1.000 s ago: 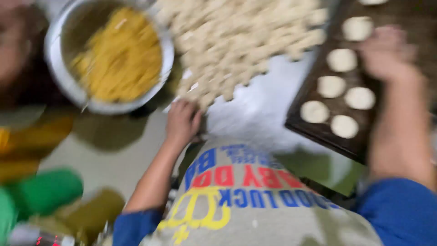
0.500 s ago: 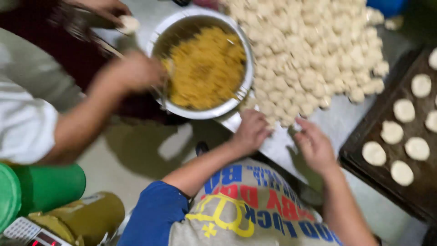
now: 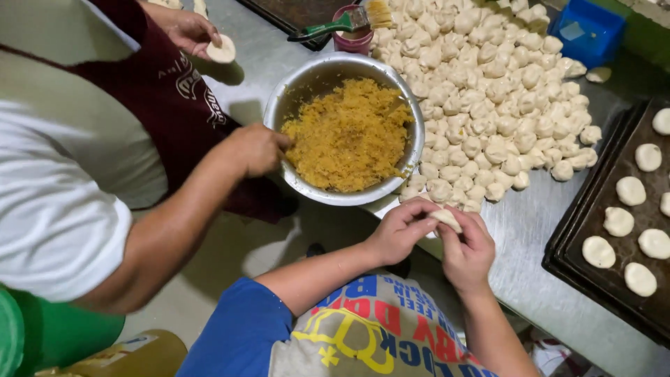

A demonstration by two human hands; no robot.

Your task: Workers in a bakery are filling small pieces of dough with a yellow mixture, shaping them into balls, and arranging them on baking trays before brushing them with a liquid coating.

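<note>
Both hands, left hand and right hand, pinch one dough piece.

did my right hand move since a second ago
Yes. The right hand was over the dark tray of rounds; it has come left, off the tray, to meet the left hand on a dough piece below the bowl.

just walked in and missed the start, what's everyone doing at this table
The person wearing the camera holds a small piece of dough between the left hand and right hand, at the edge of a steel table. A big pile of dough pieces lies behind it, and flattened rounds sit on a dark tray. A co-worker's hand reaches into a metal bowl of yellow filling; their other hand holds a dough round.
</note>
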